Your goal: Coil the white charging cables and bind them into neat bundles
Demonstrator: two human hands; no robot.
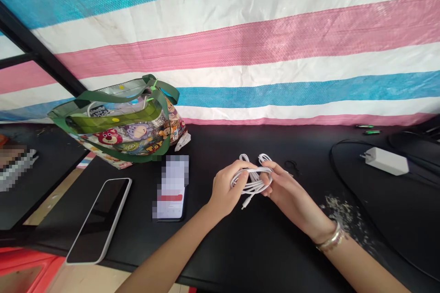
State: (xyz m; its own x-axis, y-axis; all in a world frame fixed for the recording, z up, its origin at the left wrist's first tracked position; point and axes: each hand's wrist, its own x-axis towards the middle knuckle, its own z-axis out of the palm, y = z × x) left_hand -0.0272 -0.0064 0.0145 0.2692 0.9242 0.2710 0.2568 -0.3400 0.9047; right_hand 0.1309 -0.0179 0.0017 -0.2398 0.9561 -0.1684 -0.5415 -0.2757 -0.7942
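1. Head camera, centre: both hands meet just above a black table (240,247). The left hand (225,187) has its fingers curled shut around one side of a coiled white charging cable (252,178), gripping the bundled loops so they stay together.
2. The right hand (285,190) pinches the opposite side of the coil, fingers closed on the strands. Two loops stick up behind the hands, and one plug end dangles below, near the tabletop. A bracelet (330,238) sits on the right wrist.
3. Left side: a clear cartoon-print tote bag (127,123) with green straps stands against the striped tarpaulin (275,41) backdrop, its mouth open upward.
4. In front of the bag lie a white-edged smartphone (99,219), screen up and dark, near the table edge, and a second phone (172,190), its screen blurred.
5. Right side: a white power adapter (387,160) lies flat, well apart from the hands. Pale crumbs or flecks (340,215) are scattered beside the right forearm.
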